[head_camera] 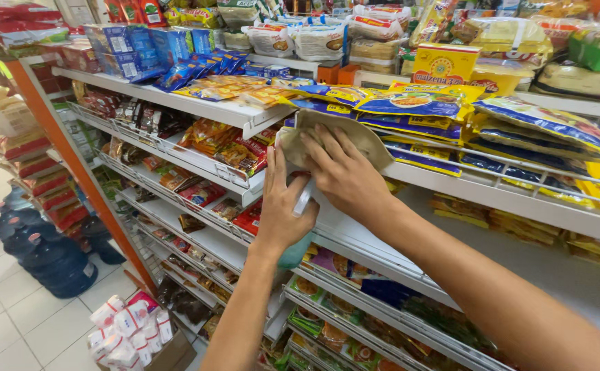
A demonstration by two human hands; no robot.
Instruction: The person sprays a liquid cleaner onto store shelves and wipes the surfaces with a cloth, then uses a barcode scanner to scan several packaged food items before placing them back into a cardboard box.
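Two hands work at a shop shelf: the right hand [344, 172] presses spread fingers flat on a beige cloth [327, 137] at the white shelf edge [451, 189], while the left hand [282, 206] curls closed around a spray bottle [298, 240]. Blue-and-yellow packets [423, 127] lie just beside the cloth.

Blue and yellow packets [410, 103] lay along the white shelves [217, 110]. Blue water jugs [52, 261] stood on the tiled floor [11, 323], near a box of white packets [131, 326].
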